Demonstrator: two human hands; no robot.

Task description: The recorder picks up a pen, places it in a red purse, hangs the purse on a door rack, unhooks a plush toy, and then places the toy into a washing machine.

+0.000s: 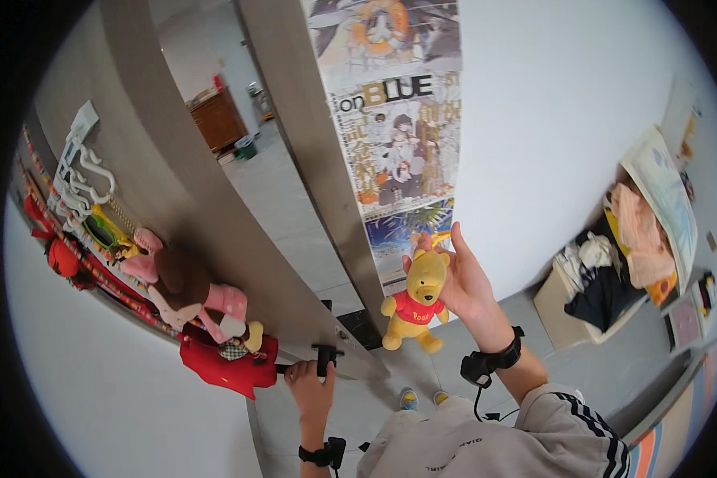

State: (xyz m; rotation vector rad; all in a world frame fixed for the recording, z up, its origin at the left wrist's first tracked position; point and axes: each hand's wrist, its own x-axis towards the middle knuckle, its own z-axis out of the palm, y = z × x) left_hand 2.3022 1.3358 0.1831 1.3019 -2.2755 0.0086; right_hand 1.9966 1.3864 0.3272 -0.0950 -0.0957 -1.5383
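My left hand (312, 382) has its fingers wrapped over the black door handle (322, 358) at the lower middle. In my right hand (469, 287) is a yellow Winnie the Pooh plush toy (417, 305) in a red shirt, held up by its top with the palm behind it. The door (197, 197) stands partly open. From white hooks (83, 185) on it hang a pink and brown plush toy (185, 287), a red cloth item (233, 364), beaded strings and other trinkets. A black wristband device sits on each wrist.
Posters (400, 143) cover the wall beside the door frame. Through the gap a brown wooden cabinet (218, 119) and a green bin (246, 147) show in another room. At right stands a cream bin (564, 310) full of clothes, near a bed edge (681, 412).
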